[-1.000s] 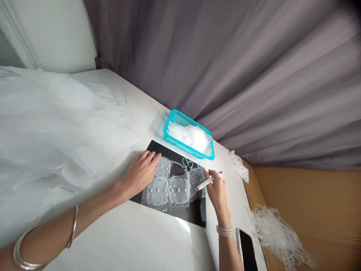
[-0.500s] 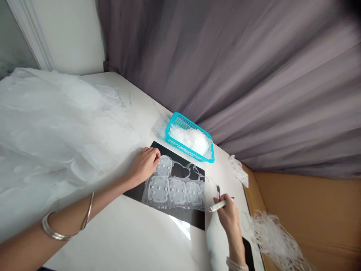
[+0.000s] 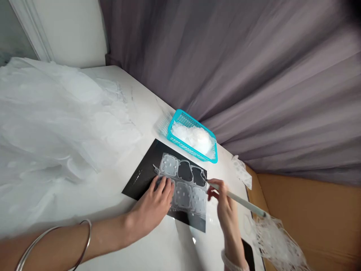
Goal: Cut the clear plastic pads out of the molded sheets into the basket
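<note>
A translucent white moulded plastic sheet (image 3: 182, 194) with rounded-square panels lies on a black mat (image 3: 143, 171). Two of its upper-row panels are cut-out openings with the black showing through. My left hand (image 3: 158, 199) rests flat on the sheet's lower left, fingers stretched out and covering one panel. Between the fingers of my right hand (image 3: 225, 201) is a long pale pen-like tool (image 3: 244, 202). Its thin dark tip is at the right edge of the sheet, by the upper-right opening. Exactly what kind of tool it is, I cannot make out.
Behind the mat stands a turquoise basket (image 3: 191, 151) holding white pieces. A large heap of translucent plastic (image 3: 62, 120) covers the table's left side. Stringy plastic scraps (image 3: 279, 241) hang by a cardboard box (image 3: 313, 210) at right. A grey curtain (image 3: 225, 67) hangs beyond.
My left hand has gone from the sheet's upper left corner, where it was curled, to lie flat lower down. My right hand has turned the tool so its tip meets the sheet.
</note>
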Tool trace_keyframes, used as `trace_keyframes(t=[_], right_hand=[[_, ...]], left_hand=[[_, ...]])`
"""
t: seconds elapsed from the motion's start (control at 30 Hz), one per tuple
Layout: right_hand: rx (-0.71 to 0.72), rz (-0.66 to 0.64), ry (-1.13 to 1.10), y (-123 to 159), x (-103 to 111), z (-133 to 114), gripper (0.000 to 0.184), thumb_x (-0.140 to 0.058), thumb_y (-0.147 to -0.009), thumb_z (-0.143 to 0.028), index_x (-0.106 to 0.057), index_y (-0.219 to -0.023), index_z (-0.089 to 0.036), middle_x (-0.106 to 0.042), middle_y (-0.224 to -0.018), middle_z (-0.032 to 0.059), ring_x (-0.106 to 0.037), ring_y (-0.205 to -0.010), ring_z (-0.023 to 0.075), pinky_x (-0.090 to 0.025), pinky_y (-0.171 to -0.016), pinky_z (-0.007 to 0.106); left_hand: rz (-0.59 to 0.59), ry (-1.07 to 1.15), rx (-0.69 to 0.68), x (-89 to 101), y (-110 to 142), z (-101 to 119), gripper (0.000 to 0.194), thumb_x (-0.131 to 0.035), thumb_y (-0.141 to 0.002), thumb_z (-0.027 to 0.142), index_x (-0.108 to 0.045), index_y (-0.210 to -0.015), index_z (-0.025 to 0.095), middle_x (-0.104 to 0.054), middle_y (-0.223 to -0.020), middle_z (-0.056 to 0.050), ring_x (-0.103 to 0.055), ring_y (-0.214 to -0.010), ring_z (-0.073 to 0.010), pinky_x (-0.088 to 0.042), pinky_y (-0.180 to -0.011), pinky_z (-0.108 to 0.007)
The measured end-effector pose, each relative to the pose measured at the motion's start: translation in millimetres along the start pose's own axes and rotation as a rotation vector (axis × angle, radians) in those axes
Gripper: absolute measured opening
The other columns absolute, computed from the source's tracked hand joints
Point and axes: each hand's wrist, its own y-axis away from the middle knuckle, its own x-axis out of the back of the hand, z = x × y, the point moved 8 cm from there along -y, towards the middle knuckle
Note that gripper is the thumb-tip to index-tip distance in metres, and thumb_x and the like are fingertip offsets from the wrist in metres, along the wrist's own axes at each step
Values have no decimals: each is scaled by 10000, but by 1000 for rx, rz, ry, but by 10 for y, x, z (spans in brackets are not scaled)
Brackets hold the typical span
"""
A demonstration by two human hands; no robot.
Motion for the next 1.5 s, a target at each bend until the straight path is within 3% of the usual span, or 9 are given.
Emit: trace_keyframes(t=[0.07, 0.17, 0.3, 0.4, 0.57, 0.73, 1.13, 1.27, 1.5], right_hand=[[26, -125, -76, -101, -360, -130, 358, -499, -946, -540, -643, -917, -214, -639, -791, 41, -586, -667, 193, -493, -645, 333], [-21, -284, -96, -174, -775, -188, 279, -667, -864, -473, -692, -961, -213, -692, -791, 51, -610, -690, 220, -499, -657, 342], [12, -357, -64, -187, -1009, -137, 281, -656, -875, -457, -752, -981, -215, -693, -705, 47, -597, -607, 213, -490, -587, 337], [119, -374, 23, -183, -1064, -83, 287, -608, -908, -455, -777, -949, -227, -692, -676, 41, -600, -570, 196, -496, -559, 324], [273, -512, 73, -155, -1167, -103, 234, -606, -934, -376, -774, -1027, -242, -760, -927, 75, -702, -814, 227, -556, -749, 342], [338, -554, 93, -149, -1216, -158, 235, -579, -957, -337, -763, -1073, -248, -749, -891, 60, -691, -749, 202, -556, -717, 318], [440, -576, 177, -90, -1251, -250, 247, -506, -1001, -294, -726, -1097, -236, -735, -943, 66, -677, -789, 194, -534, -731, 314], [546, -586, 274, 2, -1246, -276, 262, -471, -1012, -234, -683, -1166, -235, -702, -927, 73, -649, -789, 194, -525, -720, 322], [775, -495, 328, 72, -1169, -260, 306, -510, -975, -128, -627, -1240, -227, -675, -861, 62, -615, -736, 194, -525, -669, 328]], left_hand=[[-24, 3, 26, -22, -5, -25, 514, -437, -1002, 405, -574, -1370, 74, -591, -1382, -200, -513, -1295, -360, -412, -1066, -541], [-24, -10, 44, -14, -28, -73, 530, -473, -983, 437, -595, -1351, 76, -576, -1402, -198, -492, -1317, -380, -384, -1089, -564], [-19, -19, 59, 12, -22, -88, 505, -519, -957, 418, -619, -1324, 85, -601, -1367, -209, -510, -1303, -385, -339, -1120, -573], [-18, -13, 48, 41, -16, -84, 500, -517, -947, 402, -623, -1311, 75, -614, -1339, -223, -529, -1284, -386, -318, -1136, -567], [-2, 16, 35, 77, -20, -90, 531, -553, -911, 388, -603, -1315, 48, -601, -1348, -238, -519, -1302, -383, -285, -1165, -547], [-25, 26, 30, 51, -17, -80, 510, -550, -900, 363, -606, -1302, 53, -598, -1357, -231, -519, -1300, -383, -301, -1157, -545], [-45, 55, 20, 41, -23, -75, 513, -513, -920, 343, -573, -1311, 17, -593, -1336, -252, -504, -1290, -418, -260, -1164, -567], [-58, 75, 24, 36, -25, -78, 485, -515, -921, 337, -596, -1278, 19, -595, -1321, -263, -497, -1293, -423, -228, -1173, -580], [-60, 47, 48, 48, -21, -101, 539, -444, -973, 368, -557, -1357, 7, -552, -1386, -257, -444, -1338, -400, -264, -1152, -573]])
